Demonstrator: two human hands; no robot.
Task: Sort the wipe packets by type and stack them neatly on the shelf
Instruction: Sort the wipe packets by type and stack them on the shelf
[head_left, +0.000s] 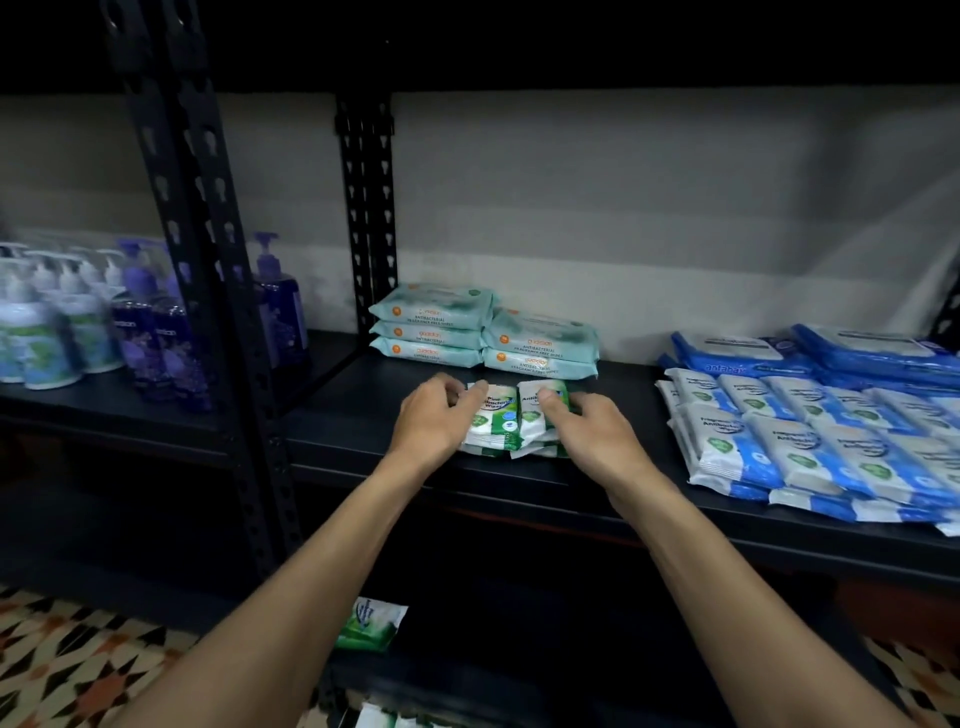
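Fingers (475, 393) of the left hand (431, 415) curl round the left side of the green pine wipe packets (501, 423), and the right hand (589, 431) grips their right side. The two short stacks sit side by side near the front of the black metal shelf (353, 410). Teal antibacterial packets (434, 325) are stacked just behind, blue packets (805, 431) spread to the right, and pump bottles (57, 327) stand far left. A grey wall (623, 208) rises behind, with patterned floor tiles (78, 660) below.
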